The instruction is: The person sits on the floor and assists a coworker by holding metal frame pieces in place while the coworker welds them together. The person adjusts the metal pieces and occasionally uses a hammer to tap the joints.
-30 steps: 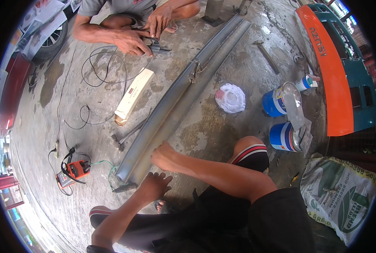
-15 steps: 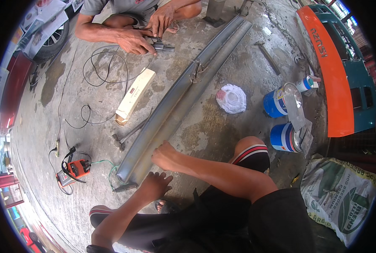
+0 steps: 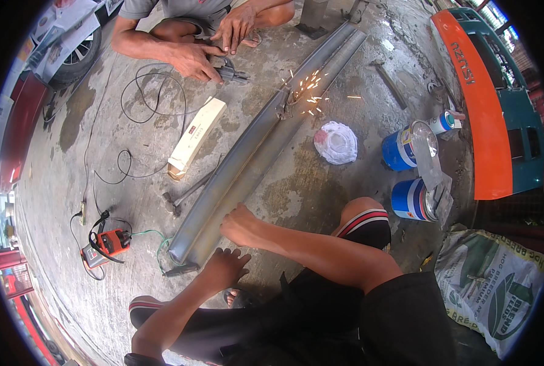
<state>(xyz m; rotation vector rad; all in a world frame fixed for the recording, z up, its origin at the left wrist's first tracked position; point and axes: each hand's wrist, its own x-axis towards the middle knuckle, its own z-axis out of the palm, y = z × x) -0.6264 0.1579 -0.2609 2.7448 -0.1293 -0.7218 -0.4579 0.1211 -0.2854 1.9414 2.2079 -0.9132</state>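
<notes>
Left hand (image 3: 226, 266) fingers spread on floor beside long metal channel (image 3: 247, 152) end, right hand unseen

Two blue paint cans (image 3: 406, 174) are standing well right of the grip, a white rag (image 3: 336, 142) lying beyond it.

Left hand (image 3: 224, 266) spread flat just beside the near end of the long grey metal channel (image 3: 260, 137); right hand (image 3: 240, 224) resting against it; sparks midway along.
</notes>
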